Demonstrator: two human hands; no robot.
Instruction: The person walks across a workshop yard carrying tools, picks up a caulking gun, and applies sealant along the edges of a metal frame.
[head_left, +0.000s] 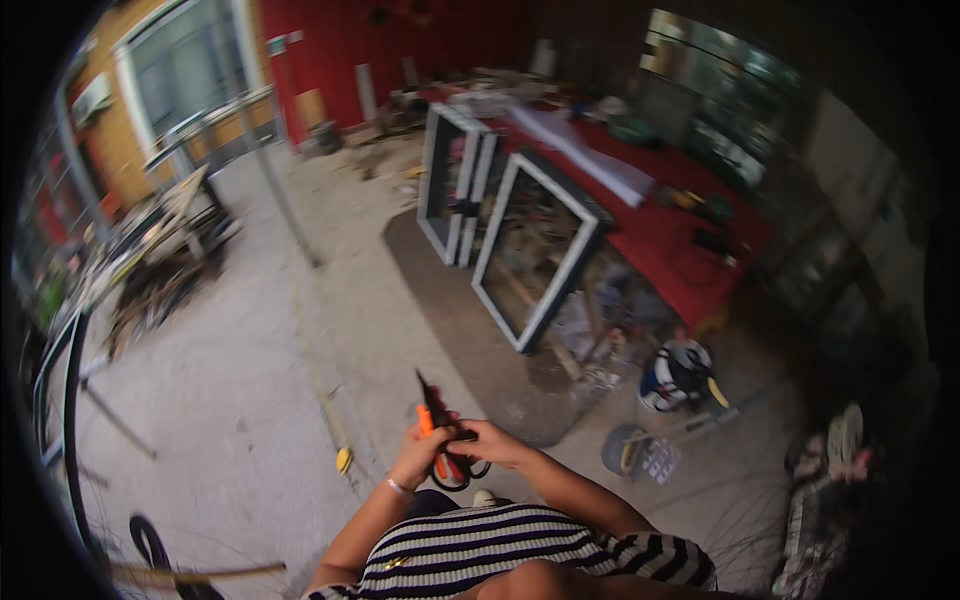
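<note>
Both my hands meet in front of my body, low in the middle of the view. My left hand [416, 452] is closed around an orange-and-black hand tool [426, 418] with a dark pointed tip aimed away from me. From the right, my right hand [494, 443] closes in at the same spot, its fingers curled against the tool. Dark red and orange parts and black curved loops [450, 484] hang just below the hands. Blur hides whether these belong to one tool or several, and its exact kind.
Grey-white window frames [540, 250] lean against a red-covered table [655, 245]. A bucket [676, 374] and a grey dustpan [624, 451] stand to the right. A yellow object [344, 460] lies on the concrete floor. Scrap strips [165, 250] are heaped at left, near a metal pole [275, 185].
</note>
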